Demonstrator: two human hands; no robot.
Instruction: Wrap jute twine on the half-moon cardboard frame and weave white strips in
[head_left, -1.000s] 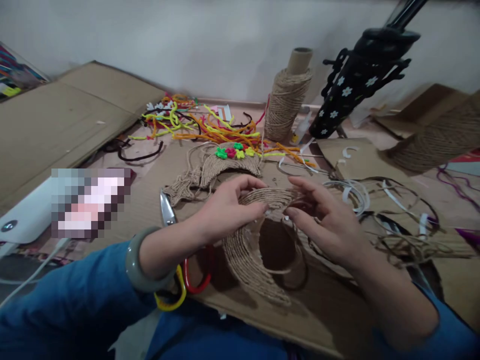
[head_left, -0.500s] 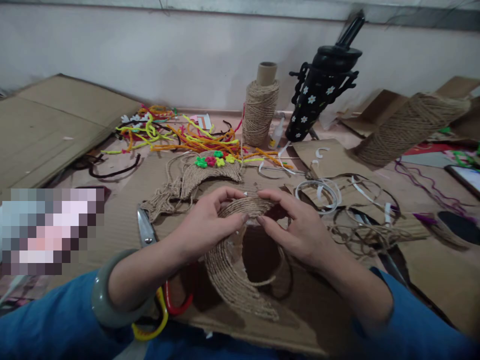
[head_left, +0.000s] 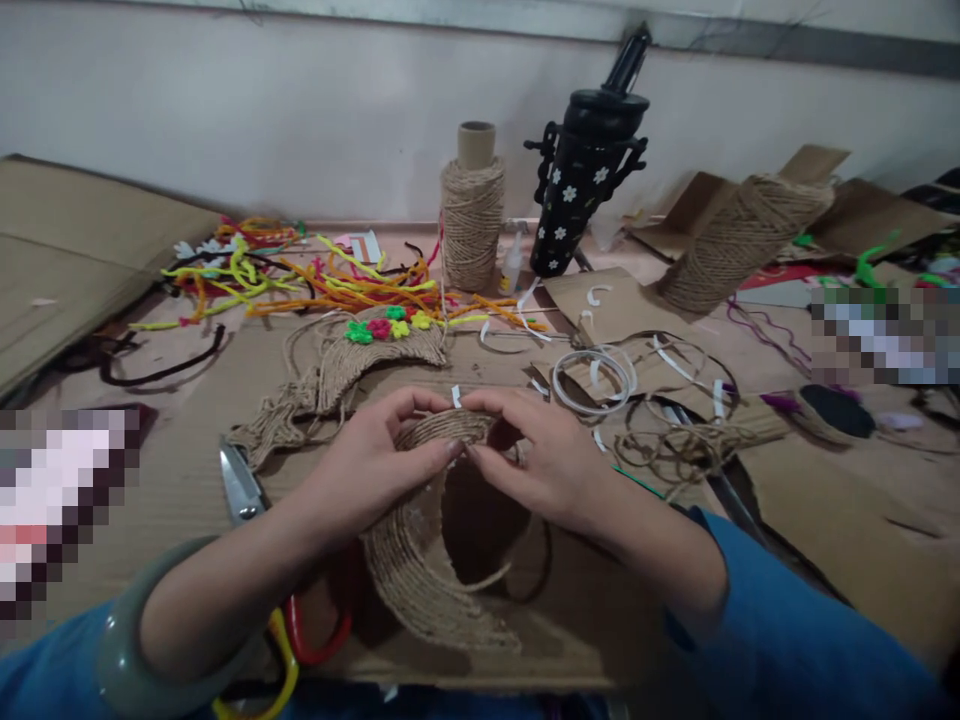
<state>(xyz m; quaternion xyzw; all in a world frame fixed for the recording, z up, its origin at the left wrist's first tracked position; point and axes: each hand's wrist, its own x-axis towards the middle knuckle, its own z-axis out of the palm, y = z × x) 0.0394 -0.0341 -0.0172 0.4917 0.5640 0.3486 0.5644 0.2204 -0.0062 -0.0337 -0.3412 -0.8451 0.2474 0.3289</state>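
Note:
Both hands pinch the top edge of a curved piece made of rows of jute twine [head_left: 409,570], its thumbs-side facing me. My left hand [head_left: 386,450] grips it at the upper left, fingers behind and thumb in front. Close beside it, my right hand [head_left: 529,455] is closed on the same edge from the right. A loose twine end curls out below the right hand. Beyond the hands lies a similar twine piece [head_left: 382,352] with small green, red and yellow flowers. Scissors [head_left: 244,490] with red and yellow handles lie under my left forearm.
A twine spool [head_left: 472,225] and a small glue bottle [head_left: 511,265] stand at the back beside a black flowered vase [head_left: 566,190]. Another twine spool [head_left: 742,240] leans at right. Colourful pipe cleaners [head_left: 337,285], a clear tape ring [head_left: 592,382] and cardboard [head_left: 82,260] lie around.
The view has turned a little to the right, so everything sits further left. Both hands keep hold of the twine piece, the right fingertips now nearer the left ones.

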